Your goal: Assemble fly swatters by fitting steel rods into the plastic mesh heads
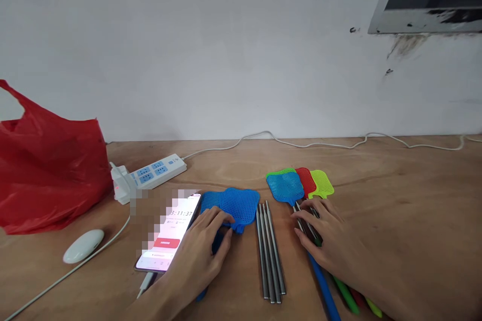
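Observation:
My left hand (203,250) lies with fingers stretched over blue swatter heads (235,206) beside a lit phone (171,233). My right hand (327,235) rests flat, fingers spread, on the handles of several assembled fly swatters, whose blue (285,188), red (306,180) and yellow-green (322,183) heads fan out beyond it. Coloured grips (339,293) stick out under my wrist. Between the hands lies a bundle of several bare metal rods (270,253).
A red plastic bag (45,170) sits at the left on the wooden table (395,200). A white power strip (148,174) with a charger lies behind the phone. A white oval object (83,245) and cables lie nearby. A white wall stands behind.

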A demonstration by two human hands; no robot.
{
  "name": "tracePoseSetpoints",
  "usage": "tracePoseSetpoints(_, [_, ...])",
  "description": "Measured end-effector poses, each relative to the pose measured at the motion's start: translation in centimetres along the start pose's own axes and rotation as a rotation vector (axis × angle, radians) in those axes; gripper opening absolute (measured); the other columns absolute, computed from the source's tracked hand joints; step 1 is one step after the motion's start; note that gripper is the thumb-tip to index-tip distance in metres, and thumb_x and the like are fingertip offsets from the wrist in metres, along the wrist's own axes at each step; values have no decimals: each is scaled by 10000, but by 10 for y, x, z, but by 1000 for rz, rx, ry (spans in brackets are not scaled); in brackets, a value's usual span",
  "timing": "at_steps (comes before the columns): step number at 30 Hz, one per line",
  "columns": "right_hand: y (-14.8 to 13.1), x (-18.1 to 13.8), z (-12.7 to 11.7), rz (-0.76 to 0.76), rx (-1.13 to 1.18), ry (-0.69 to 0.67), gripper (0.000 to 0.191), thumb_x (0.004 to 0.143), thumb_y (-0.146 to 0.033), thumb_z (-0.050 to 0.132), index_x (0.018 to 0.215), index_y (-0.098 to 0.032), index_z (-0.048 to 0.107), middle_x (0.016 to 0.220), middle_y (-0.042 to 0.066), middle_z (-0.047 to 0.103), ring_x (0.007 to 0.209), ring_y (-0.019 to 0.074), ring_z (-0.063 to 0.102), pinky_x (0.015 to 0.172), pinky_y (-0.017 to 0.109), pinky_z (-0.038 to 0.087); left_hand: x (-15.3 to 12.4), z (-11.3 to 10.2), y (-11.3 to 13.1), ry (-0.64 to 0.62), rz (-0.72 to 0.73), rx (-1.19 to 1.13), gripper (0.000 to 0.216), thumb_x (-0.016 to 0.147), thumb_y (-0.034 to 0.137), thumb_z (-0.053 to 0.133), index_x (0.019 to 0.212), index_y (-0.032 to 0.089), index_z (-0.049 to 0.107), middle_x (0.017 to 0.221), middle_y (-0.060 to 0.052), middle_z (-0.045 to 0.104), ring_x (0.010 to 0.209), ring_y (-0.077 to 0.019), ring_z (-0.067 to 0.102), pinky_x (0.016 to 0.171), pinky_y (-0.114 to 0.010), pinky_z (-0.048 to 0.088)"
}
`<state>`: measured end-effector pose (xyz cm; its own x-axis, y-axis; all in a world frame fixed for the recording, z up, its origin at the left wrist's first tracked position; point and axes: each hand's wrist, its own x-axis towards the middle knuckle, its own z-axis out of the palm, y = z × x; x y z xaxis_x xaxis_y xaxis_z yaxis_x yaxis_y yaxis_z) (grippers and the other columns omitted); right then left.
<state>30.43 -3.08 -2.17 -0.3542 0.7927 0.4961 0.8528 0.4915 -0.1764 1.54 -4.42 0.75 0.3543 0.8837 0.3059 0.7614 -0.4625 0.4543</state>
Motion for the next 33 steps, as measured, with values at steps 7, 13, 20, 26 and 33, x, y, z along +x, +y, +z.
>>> tracePoseSetpoints(7, [-2,1,-2,-25,60,45,181,906,-184,510,1008,-243,648,1079,101,618,1018,299,570,841,492,501,1,-1,-3,37,-10,172,109,927,248,456,848,219,525,832,-50,617,750,-242,600,650,-360,448])
tracePoseSetpoints(13, [-3,1,-3,-82,138,29,183,921,-150,509,1015,-248,632,1076,88,619,1043,286,562,872,478,495,1,0,-4,-85,-56,332,249,903,323,495,677,223,459,691,-39,609,669,-236,604,586,-323,381])
tracePoseSetpoints(20, [-10,11,-16,-135,196,6,151,907,-124,532,918,-232,637,958,63,640,930,251,573,821,435,474,0,-3,-1,-186,-95,431,296,926,373,470,680,220,533,644,-30,637,627,-221,631,557,-293,317])
tracePoseSetpoints(26, [-24,23,-21,-89,197,-144,109,877,-207,610,770,-220,599,812,30,623,846,241,557,748,393,424,2,-5,0,-214,-122,450,350,923,428,466,642,224,512,570,-15,613,562,-219,619,525,-291,245])
tracePoseSetpoints(33, [-38,26,-8,-40,93,-210,155,795,-250,650,682,-203,554,747,30,618,808,234,563,651,340,350,-2,-2,-3,-241,-32,303,214,898,386,540,755,226,545,663,-3,660,584,-215,613,531,-291,266])
